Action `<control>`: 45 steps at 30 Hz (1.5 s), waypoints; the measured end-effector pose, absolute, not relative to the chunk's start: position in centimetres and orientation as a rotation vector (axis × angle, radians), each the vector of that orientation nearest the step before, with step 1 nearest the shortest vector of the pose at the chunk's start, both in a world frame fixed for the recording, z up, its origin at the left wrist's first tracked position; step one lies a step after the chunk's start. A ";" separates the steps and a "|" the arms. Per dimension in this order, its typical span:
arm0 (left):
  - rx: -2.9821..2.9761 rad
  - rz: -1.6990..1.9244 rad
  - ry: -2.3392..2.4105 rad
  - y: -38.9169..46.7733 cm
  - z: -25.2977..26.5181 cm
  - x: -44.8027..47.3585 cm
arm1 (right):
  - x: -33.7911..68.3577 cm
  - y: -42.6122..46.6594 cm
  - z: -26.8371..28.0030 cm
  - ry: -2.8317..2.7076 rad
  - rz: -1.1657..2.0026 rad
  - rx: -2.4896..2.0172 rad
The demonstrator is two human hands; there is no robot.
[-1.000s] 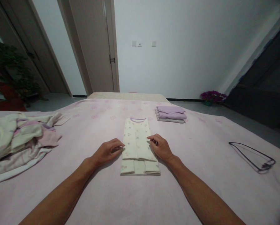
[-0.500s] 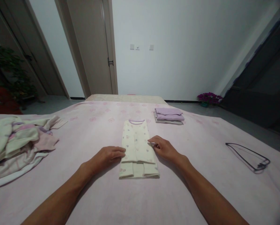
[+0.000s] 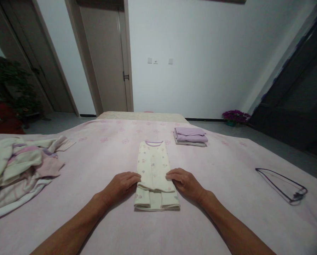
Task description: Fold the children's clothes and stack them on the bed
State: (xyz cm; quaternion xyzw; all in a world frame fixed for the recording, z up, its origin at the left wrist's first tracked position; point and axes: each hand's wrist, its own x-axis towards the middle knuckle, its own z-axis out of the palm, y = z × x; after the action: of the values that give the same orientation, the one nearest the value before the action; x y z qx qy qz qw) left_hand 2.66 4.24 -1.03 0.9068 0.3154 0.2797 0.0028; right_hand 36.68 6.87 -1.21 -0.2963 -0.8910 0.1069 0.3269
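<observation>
A cream long-sleeved top with small hearts and a purple neckband lies folded into a narrow strip on the bed, collar at the far end. Its sides are turned in, and the doubled lower edge shows nearest me. My left hand pinches the left side edge, thumb hidden from view. On the opposite edge my right hand has its fingers closed over the cloth at about the same height. Between the two hands the upper layer ripples slightly above the lower part.
A folded stack of purple and grey clothes sits beyond the top, to the right. Crumpled clothes are heaped at the left. A black wire hanger lies on the right of the pink bedsheet.
My right hand has slid nearer to me along the top's right edge and its fingers have closed on it. The upper layer's near edge has rippled. The view has tilted up slightly.
</observation>
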 end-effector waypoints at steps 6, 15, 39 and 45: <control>2.750 0.903 1.021 4.2 -1.0 3.0 | 36.6 6.5 -1.2 -2.296 0.339 -0.726; 2.511 0.942 0.941 4.2 -1.0 3.2 | 36.4 6.3 -1.2 -2.291 0.372 -0.681; 1.999 1.003 1.266 4.3 -0.4 4.8 | 34.0 6.1 -0.2 -1.830 0.885 -1.009; 1.676 1.021 1.484 7.2 -1.0 6.0 | 32.9 8.7 -1.2 -1.603 1.003 -1.190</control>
State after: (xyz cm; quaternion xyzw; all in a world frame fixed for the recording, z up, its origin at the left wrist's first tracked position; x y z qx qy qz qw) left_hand 5.97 7.19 -1.03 0.6420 0.5684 0.3913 0.3342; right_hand 32.85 8.72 -1.20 -0.4788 -0.6449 0.4037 0.4381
